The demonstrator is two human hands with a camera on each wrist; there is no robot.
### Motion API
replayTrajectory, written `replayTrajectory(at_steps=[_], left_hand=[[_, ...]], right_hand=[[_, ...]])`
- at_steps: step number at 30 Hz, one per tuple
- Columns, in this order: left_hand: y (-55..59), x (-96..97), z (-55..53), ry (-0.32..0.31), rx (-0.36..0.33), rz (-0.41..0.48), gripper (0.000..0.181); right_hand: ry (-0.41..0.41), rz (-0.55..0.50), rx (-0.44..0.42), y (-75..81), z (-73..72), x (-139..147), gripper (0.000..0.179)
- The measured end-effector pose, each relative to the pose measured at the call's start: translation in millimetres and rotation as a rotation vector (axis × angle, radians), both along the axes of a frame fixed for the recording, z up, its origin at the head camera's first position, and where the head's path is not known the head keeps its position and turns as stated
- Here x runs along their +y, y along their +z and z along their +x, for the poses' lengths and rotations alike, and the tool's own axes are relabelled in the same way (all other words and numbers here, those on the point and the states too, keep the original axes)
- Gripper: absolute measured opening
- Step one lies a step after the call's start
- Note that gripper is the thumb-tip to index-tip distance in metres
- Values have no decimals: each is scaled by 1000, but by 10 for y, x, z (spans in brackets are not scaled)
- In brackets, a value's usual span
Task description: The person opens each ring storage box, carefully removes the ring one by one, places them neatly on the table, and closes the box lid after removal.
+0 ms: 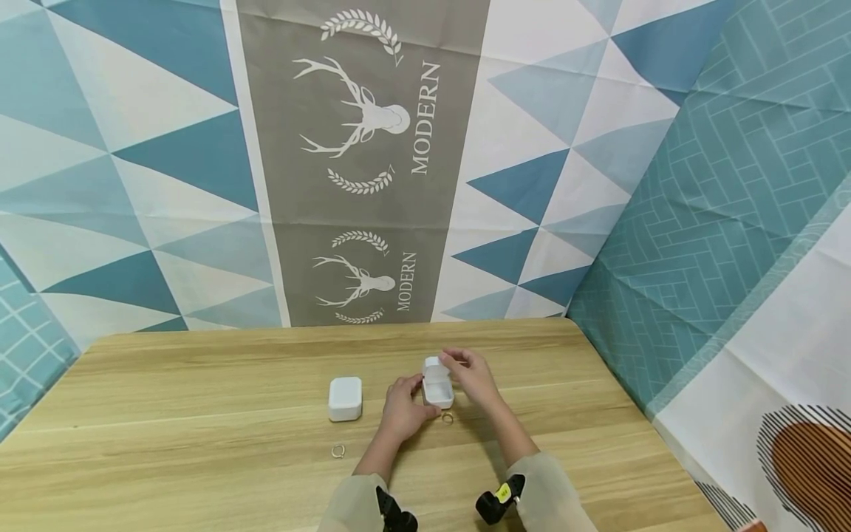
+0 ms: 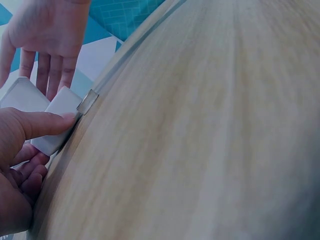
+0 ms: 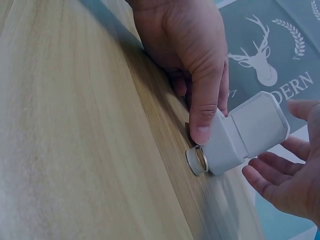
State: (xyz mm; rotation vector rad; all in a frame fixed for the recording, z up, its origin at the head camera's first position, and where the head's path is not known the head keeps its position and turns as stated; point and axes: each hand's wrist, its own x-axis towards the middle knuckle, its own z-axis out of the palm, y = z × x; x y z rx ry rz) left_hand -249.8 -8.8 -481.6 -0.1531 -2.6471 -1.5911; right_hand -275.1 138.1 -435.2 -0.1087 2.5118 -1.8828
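A small white ring box point(image 1: 437, 391) stands on the table with its hinged lid raised, the inside facing me. My left hand point(image 1: 403, 411) grips its base, with the thumb point(image 3: 202, 131) along the front side and the fingers around the left and back. At the raised lid point(image 3: 261, 124) is my right hand point(image 1: 470, 374), its fingers extended behind and beside it, as the left wrist view shows with the palm point(image 2: 50, 30) turned to that camera. Just in front of the box, close to my left thumb, lies a ring point(image 1: 448, 417).
Left of my hands sits a second white box point(image 1: 345, 399), closed. A second ring point(image 1: 338, 451) lies on the wooden table point(image 1: 199, 443) in front of it. A patterned cloth point(image 1: 359, 207) hangs behind the table's back edge, and a teal cloth point(image 1: 731, 207) hangs at the right.
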Motion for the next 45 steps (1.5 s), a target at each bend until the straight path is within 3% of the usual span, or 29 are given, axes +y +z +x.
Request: replayTrajectory(at_steps=[7,12,16,23,31,45], left_hand=[[-7,2,4,5,7,-2,69],[-7,4,3,5,8,2,69],[-4,9,0,4,5,0,69],[2,14,0,6,-3,-5,70],[-4,8,-10,1,6,-13,70],[2,12,7,0,17,-18,70]], right_hand=[[42,25,-13,232,176,-69,37],[49,21,-16,265,207,-69,36],[54,-1,-21,209,165,-43,35],[27,28,17,-102,-38,27,35],[24,39,32,-89,-39,30,30],[5,23,76,-208,-3,48,34]])
